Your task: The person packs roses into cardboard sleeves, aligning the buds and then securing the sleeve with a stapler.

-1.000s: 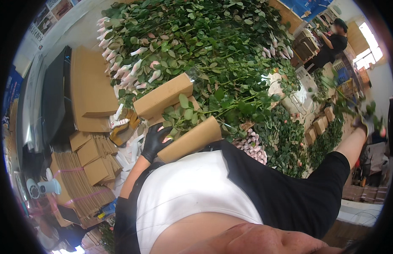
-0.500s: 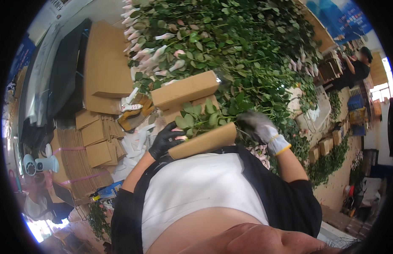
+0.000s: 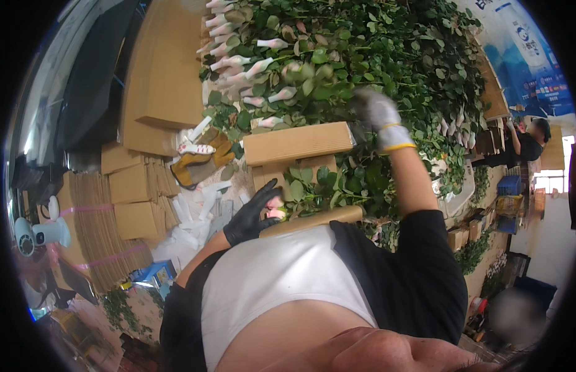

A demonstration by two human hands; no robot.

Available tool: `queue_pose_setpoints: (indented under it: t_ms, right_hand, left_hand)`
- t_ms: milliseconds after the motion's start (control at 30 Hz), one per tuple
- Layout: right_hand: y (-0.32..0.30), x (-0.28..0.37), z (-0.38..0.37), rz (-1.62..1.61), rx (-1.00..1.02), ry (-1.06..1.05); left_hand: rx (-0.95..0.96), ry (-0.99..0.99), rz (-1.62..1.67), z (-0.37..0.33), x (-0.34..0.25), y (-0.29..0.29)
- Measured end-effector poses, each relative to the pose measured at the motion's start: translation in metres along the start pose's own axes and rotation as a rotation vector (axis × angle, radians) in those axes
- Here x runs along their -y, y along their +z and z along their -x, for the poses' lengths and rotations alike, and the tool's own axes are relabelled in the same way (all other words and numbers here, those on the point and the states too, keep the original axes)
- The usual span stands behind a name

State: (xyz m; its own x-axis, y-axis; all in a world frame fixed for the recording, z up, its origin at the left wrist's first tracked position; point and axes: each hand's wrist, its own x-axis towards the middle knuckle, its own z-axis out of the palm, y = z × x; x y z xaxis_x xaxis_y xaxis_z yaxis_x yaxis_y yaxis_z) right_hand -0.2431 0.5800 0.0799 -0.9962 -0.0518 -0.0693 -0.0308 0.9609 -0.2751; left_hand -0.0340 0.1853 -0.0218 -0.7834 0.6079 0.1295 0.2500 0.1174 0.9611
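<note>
My left hand [image 3: 245,218], in a black glove, lies beside two pink rose heads [image 3: 275,208], fingers apart and cupped around their side. The roses' leafy stems [image 3: 325,189] run rightward between a cardboard box [image 3: 297,144] and a folded cardboard piece [image 3: 312,223] against my front. My right hand [image 3: 379,115], in a grey-and-white glove with a yellow cuff edge, reaches over the big pile of leafy rose stems [image 3: 387,49]. Its fingers are smeared by motion, so a grip cannot be made out. Some leaves [image 3: 306,80] left of it are blurred too.
White-sleeved rose buds [image 3: 235,62] line the pile's left end. Beside them lie yellow-brown work gloves [image 3: 204,158], white sleeves [image 3: 201,208] and cardboard stacks [image 3: 86,229]. A small fan [image 3: 49,232] stands at far left. Another person [image 3: 526,146] is at far right.
My right hand has moved up and away from the folded cardboard, onto the rose pile. My left hand has opened somewhat beside the rose heads. The view has shifted a little.
</note>
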Motion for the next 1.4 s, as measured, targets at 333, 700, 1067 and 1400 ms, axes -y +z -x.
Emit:
queue_pose_setpoints:
  t_ms: [333,700,1067,1400]
  right_hand:
    - [-0.109,0.059,0.153,-0.188,0.134,-0.754]
    - [0.028,0.049,0.166,0.276,0.321,-0.433]
    - [0.05,-0.014,0.2,0.408,0.278,-0.144]
    - [0.003,0.112,-0.046,0.277,-0.11,-0.516]
  left_hand:
    - [-0.148,0.139,-0.316,-0.004,-0.002,-0.009]
    - [-0.107,0.159,-0.714,-0.013,-0.028,-0.016]
    - [-0.081,0.094,-0.344,-0.021,-0.005,-0.012]
    - [-0.16,0.097,-0.324,-0.02,-0.001,-0.002]
